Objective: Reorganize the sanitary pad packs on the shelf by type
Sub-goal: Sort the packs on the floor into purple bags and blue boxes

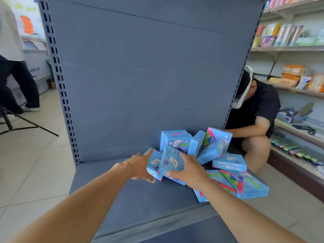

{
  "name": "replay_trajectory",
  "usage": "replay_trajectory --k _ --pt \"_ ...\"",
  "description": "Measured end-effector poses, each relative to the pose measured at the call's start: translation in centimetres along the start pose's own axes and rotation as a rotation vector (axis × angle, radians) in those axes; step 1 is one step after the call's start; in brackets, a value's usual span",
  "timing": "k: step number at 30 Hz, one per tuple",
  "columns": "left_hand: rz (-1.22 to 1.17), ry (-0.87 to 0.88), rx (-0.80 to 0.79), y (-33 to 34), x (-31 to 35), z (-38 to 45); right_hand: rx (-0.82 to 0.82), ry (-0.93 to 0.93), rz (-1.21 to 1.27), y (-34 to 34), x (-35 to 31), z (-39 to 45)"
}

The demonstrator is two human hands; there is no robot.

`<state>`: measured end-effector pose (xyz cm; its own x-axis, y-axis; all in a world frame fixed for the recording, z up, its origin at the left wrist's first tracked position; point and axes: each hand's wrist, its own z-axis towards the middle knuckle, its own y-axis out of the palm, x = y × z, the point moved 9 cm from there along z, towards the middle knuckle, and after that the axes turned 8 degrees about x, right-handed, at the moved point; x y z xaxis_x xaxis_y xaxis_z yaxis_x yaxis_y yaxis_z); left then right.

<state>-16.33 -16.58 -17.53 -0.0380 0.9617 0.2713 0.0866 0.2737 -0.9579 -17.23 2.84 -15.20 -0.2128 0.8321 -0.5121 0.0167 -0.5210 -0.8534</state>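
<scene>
Several light-blue sanitary pad packs lie in a loose heap on the right part of the grey bottom shelf point(122, 195). My left hand point(140, 168) grips a small blue pack point(154, 163) at the heap's left edge, thumb underneath. My right hand point(190, 170) holds the tilted pack point(171, 162) next to it, fingers over its right side and thumb at its lower edge. Behind them stand upright packs point(176, 140) and a larger pack with pink and green stripes point(216, 143). Two long striped packs point(245, 185) lie flat at the front right.
The grey back panel point(143, 76) rises behind the shelf, with slotted uprights at both sides. A person in black point(254, 116) crouches right behind the panel's edge. Stocked shelves point(298, 88) run along the right. Another person's legs point(17, 81) and a tripod are on the left.
</scene>
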Motion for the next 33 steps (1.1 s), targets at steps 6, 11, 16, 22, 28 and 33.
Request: replay_trajectory --k 6,11,16,22,28,33 --pt "-0.074 0.019 -0.008 0.4 0.7 0.2 -0.021 -0.033 0.051 1.1 -0.4 1.2" --pt "-0.147 0.065 0.016 -0.3 0.2 -0.3 0.03 -0.083 0.157 1.5 -3.5 1.7" --pt "-0.274 -0.029 0.018 -0.1 -1.7 -0.5 0.069 0.265 0.385 2.9 -0.9 2.2" --pt "-0.358 0.026 -0.019 0.2 -0.7 -1.0 -0.003 0.371 0.534 5.1 -0.1 1.8" --pt "-0.802 -0.01 0.026 -1.0 0.7 -2.6 0.091 0.296 0.529 2.9 -1.1 -0.3" --pt "-0.636 -0.016 0.06 -1.0 1.0 -5.5 0.149 0.09 0.386 0.0 -3.0 -3.9"
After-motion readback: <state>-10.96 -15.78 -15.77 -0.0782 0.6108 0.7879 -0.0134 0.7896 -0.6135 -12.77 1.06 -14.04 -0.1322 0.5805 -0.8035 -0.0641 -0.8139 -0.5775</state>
